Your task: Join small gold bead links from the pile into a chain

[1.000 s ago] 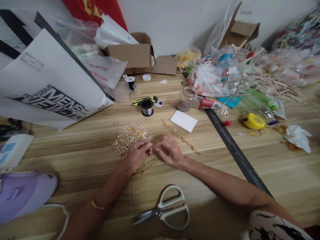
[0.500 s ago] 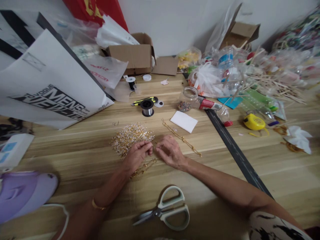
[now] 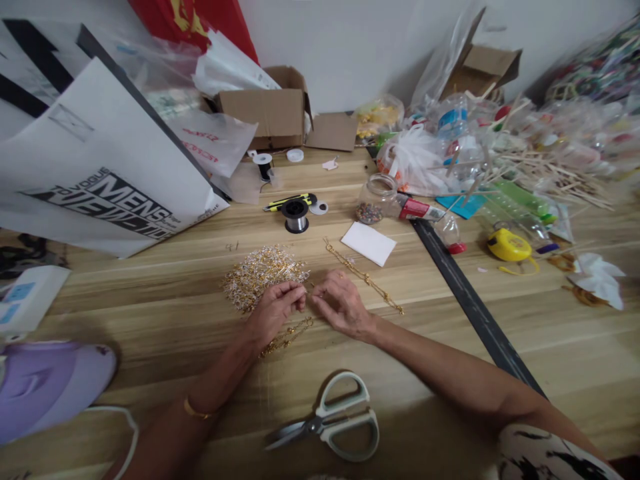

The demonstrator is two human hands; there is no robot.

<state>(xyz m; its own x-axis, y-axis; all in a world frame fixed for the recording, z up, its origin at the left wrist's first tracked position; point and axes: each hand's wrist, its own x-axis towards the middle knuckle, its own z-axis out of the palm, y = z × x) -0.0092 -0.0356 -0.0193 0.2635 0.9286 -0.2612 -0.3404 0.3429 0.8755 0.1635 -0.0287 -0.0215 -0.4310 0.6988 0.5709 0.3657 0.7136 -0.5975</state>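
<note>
My left hand (image 3: pixel 278 308) is pinched closed at the lower right edge of a pile of gold and clear beaded pieces (image 3: pixel 260 273). Facing it, my right hand (image 3: pixel 343 303) has its thumb and fingers drawn together. Whatever small thing either hand holds is too tiny to make out. A gold chain (image 3: pixel 365 277) lies stretched out beyond my right hand, and another gold chain (image 3: pixel 293 333) lies beside my left hand, partly hidden by it. White-handled scissors (image 3: pixel 330 417) lie partly open nearer to me.
Beyond the hands are a wire spool (image 3: pixel 295 216), a folded white paper (image 3: pixel 369 243) and a bead jar (image 3: pixel 374 199). A black strip (image 3: pixel 470 300) crosses the right side. A purple iron (image 3: pixel 55 387) and a large white bag (image 3: pixel 100 167) stand left.
</note>
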